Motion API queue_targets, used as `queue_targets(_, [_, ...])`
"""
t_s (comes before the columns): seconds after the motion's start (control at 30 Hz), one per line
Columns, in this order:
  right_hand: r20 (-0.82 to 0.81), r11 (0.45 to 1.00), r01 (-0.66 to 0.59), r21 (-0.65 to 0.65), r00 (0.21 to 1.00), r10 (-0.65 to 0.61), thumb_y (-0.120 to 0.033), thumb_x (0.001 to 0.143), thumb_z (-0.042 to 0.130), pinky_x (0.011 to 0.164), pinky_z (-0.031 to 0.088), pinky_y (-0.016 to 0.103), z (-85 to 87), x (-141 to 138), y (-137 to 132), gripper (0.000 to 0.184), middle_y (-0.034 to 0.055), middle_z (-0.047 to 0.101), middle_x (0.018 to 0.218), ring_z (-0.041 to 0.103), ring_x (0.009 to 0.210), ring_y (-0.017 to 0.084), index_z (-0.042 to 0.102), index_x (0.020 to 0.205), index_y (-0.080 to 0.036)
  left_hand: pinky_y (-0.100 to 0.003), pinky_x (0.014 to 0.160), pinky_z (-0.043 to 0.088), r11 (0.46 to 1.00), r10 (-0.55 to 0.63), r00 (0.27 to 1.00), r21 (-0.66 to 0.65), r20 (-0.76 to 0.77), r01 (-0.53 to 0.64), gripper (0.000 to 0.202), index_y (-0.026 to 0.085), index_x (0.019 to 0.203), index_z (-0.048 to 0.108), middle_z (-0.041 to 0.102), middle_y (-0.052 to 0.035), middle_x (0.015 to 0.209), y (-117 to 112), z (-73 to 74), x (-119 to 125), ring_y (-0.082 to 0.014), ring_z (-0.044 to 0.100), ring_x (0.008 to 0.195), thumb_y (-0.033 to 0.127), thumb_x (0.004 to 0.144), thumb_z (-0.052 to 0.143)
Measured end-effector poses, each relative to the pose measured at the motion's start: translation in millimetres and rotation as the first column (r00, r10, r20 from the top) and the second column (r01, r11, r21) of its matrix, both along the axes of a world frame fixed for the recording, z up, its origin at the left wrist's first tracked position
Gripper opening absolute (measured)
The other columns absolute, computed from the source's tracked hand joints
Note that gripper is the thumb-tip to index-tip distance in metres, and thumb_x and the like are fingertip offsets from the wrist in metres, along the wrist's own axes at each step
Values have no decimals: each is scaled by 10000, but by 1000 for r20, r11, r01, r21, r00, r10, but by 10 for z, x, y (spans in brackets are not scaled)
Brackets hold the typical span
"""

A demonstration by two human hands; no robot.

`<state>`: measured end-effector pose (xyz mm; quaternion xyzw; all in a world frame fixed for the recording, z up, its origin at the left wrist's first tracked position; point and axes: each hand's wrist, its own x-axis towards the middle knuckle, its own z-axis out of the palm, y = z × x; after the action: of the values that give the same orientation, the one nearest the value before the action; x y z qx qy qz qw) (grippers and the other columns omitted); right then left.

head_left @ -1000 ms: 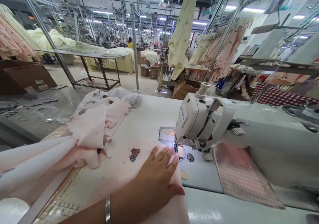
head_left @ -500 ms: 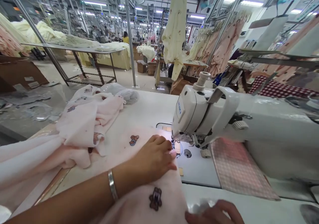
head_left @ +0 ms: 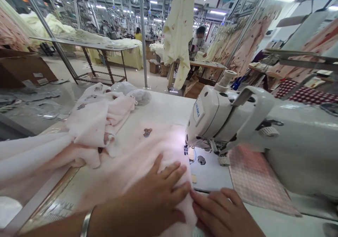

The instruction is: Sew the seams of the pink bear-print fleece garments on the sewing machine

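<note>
Hands [head_left: 158, 198] [head_left: 224, 212] flat on soft, seemingly fleecy pink fabric [head_left: 137, 156] — wrinkled.

The sewing machine [head_left: 237, 121] carries a blue brand mark on the left face of its head, at about [head_left: 197, 109]; it looks like "JUKI", though the letters are small and slanted. Along the near left edge of the bench [head_left: 158, 110] runs a printed ruler strip [head_left: 56, 209] with fine graduation marks; its figures are too blurred to read. White labels [head_left: 39, 78] stick on a cardboard box [head_left: 23, 70] at the far left, their print too small to make out. No other writing can be read.
</note>
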<state>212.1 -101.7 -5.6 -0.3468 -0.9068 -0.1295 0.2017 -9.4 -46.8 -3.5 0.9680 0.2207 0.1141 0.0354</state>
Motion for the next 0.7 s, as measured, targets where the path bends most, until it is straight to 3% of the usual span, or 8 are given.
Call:
queue_targets(0.13, [-124, 999, -21, -44, 992, 16, -154, 923, 399, 677, 361, 315, 29, -20, 303, 252, 33, 686, 1008, 568, 724, 137, 648, 939, -184, -543, 1053, 184, 996, -51, 999, -70, 11, 52, 449, 198, 1261, 451, 469, -138, 1297, 426, 100, -63, -291, 424, 1203, 452, 891, 468])
queue_targets(0.3, [-122, 992, 43, -115, 991, -57, -137, 868, 484, 707, 412, 343, -36, -2, 598, 199, 71, 641, 866, 570, 771, 175, 641, 981, -184, -466, 1063, 170, 990, -129, 992, -53, 5, 129, 398, 169, 1169, 486, 498, -128, 1241, 844, 85, -45, -251, 454, 1131, 459, 901, 444])
queue_targets(0.53, [-158, 993, 93, -80, 982, -104, -136, 885, 448, 743, 466, 343, -214, 44, 695, 235, 72, 643, 868, 578, 853, 191, 610, 1053, -166, -412, 1017, 241, 990, -141, 990, 25, 17, 141, 344, 171, 1083, 535, 502, -120, 1246, 1383, 114, 18, -246, 450, 1154, 449, 887, 485])
queue_targets(0.63, [-135, 994, 72, -83, 987, -82, -156, 888, 462, 749, 464, 354, -102, 21, 658, 203, 63, 647, 865, 586, 827, 188, 603, 1032, -175, -446, 1035, 225, 998, -53, 999, 46, -4, 53, 389, 174, 1136, 526, 476, -120, 1297, 1296, 77, 41, -255, 408, 1214, 471, 893, 465])
queue_targets(0.7, [-120, 992, 34, -120, 992, -48, -162, 889, 457, 721, 458, 345, 26, -10, 577, 196, 47, 642, 837, 589, 776, 174, 594, 1027, -182, -518, 1032, 211, 991, 111, 994, 81, -22, -109, 458, 155, 1217, 479, 429, -147, 1350, 952, 9, 35, -295, 349, 1265, 488, 911, 410])
